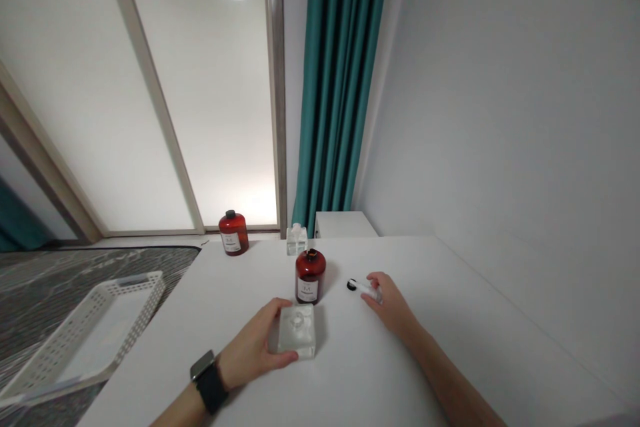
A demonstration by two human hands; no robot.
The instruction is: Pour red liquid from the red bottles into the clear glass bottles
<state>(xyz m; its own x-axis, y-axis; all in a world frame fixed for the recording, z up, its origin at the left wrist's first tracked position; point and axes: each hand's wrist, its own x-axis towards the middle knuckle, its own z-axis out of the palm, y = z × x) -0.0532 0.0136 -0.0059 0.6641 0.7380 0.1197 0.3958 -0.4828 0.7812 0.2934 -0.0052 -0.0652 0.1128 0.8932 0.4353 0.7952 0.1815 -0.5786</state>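
Note:
My left hand [263,340], a dark watch on its wrist, grips a square clear glass bottle [296,337] by its left side, thumb and fingers curled round it. The bottle's round neck shows on top. Just behind it stands a red-brown bottle [310,277] with a white label and a dark neck. To the right, my right hand [390,300] has its fingers closed on a small clear-white tube-like piece [367,289] with a black ring-shaped end, low over the table. Its exact kind cannot be made out.
On the white table [360,373], a second red-brown bottle [233,233] with a dark cap stands far left. Another clear bottle [297,240] is at the back edge. A white perforated basket [135,320] lies left, below the table. A white cabinet [345,223] and green curtain [335,93] are behind.

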